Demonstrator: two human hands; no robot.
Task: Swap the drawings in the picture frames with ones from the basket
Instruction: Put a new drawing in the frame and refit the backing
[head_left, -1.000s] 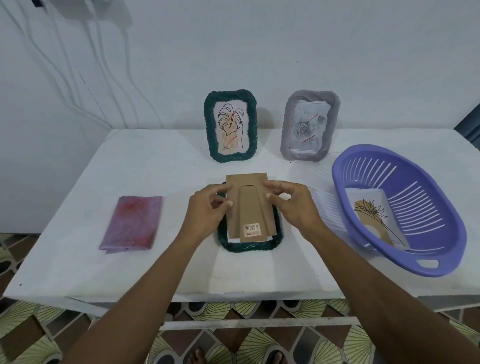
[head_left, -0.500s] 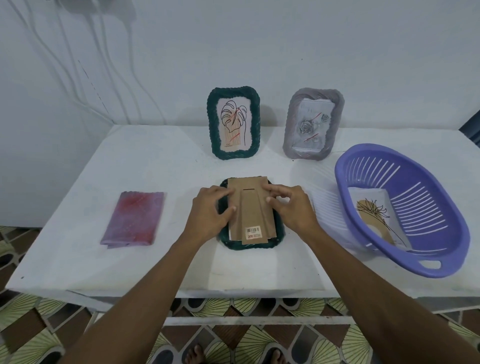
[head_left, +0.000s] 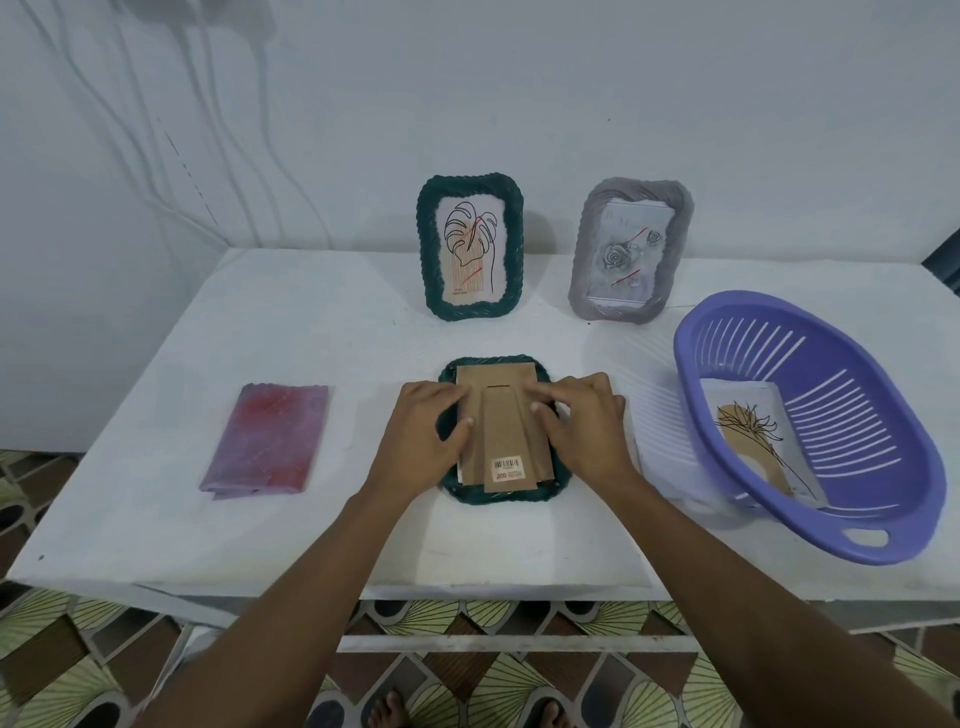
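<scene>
Left hand (head_left: 423, 436) rests on the left edge of the cardboard backing (head_left: 501, 410), thumb tip on the board, fingers laid over the edge. It presses, no pinch. Right hand (head_left: 584, 431) mirrors it on the right edge: fingers low and fairly flat, thumb on the board.

Backing sits in the back of the face-down green frame (head_left: 504, 498), front centre of the tabletop (head_left: 311, 322). Stand flap faces up, barcode sticker (head_left: 507, 467) at its near end.

Behind: upright green frame (head_left: 427, 249) with a leaf drawing (head_left: 470, 249). Grey frame (head_left: 582, 260) stands just beside it on the right, with a rose drawing (head_left: 626, 254).

Purple basket (head_left: 883, 540) on the right, one flower drawing (head_left: 753, 441) lying inside. White slotted piece (head_left: 657, 431) between basket and right hand; can't tell what it is. Folded pink cloth (head_left: 267, 436) on the left, well apart from the frames.
</scene>
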